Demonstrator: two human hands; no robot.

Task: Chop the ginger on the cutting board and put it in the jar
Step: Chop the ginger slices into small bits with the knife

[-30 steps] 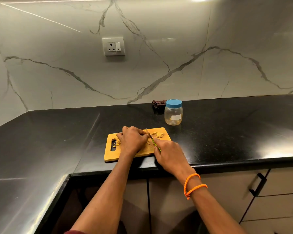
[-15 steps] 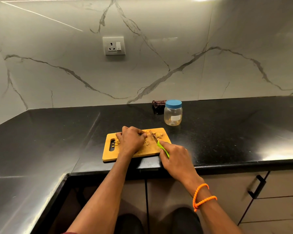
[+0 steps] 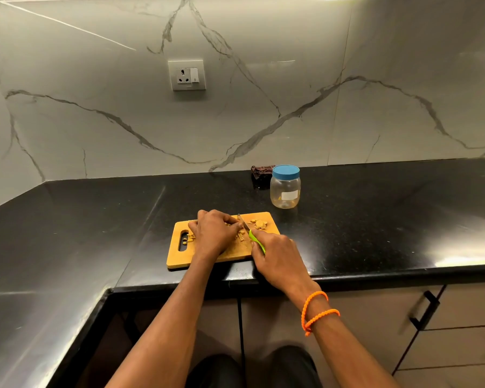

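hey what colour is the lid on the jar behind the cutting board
Blue. The lid sits on the clear jar, seen best in the head view.

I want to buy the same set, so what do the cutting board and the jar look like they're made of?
The cutting board looks like wood or bamboo: matte honey-tan, with a cut-out handle slot. The jar looks like clear plastic, possibly glass: see-through, slightly cloudy walls. Its blue lid appears to be smooth opaque plastic.
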